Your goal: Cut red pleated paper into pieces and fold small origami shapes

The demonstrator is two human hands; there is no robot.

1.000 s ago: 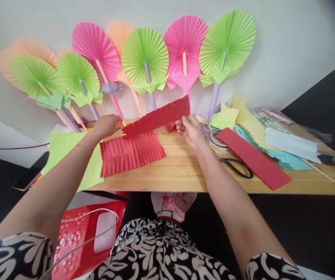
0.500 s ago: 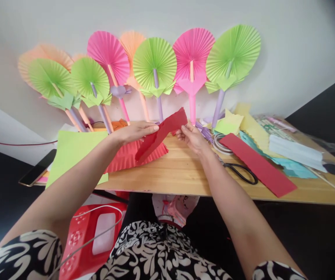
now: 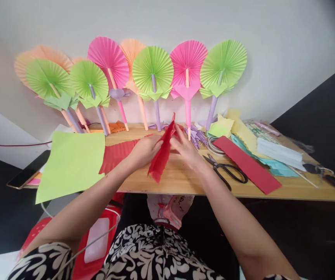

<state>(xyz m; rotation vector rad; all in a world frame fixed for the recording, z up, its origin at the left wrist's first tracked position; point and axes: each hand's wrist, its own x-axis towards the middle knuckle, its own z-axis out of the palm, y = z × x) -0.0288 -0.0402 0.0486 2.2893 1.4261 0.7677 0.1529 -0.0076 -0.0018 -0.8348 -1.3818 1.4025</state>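
Red crinkled paper (image 3: 163, 155) is slanting above the middle of the bench (image 3: 182, 184), the left hand (image 3: 145, 149) grasping it and the right hand (image 3: 186, 149) bringing fingers to its far part; whether those are pinching, I cannot tell. Light, even pressure would probably be sparing its ragged edges. Its near end is hanging close to the bench's near edge, while pleated red paper (image 3: 116, 153) at left and scissors (image 3: 215, 165) at right are narrowing sideways room.
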